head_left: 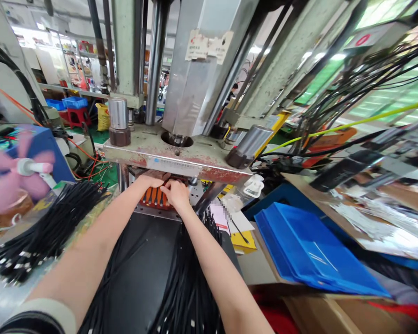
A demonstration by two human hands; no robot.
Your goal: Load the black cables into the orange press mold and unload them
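In the head view, two bare hands are working close together beneath the scuffed, pale green metal press plate (174,155). The left hand (156,178) is reaching over the far part of the orange slotted mould block (153,196), and the right hand (176,192) is bending its fingers down at the block's right side. Whether either hand is gripping anything cannot be told. The mould block is sitting under the plate, with black cable ends lying in its slots. A long bundle of thin black cables (190,278) is running down the flat black work surface (144,260), partly under the right forearm. Another heap of black cables with silvery tips (48,227) is lying left of the left forearm, near a blurred pink fan (24,167). Shiny blue plastic trays (313,246) are resting to the right.
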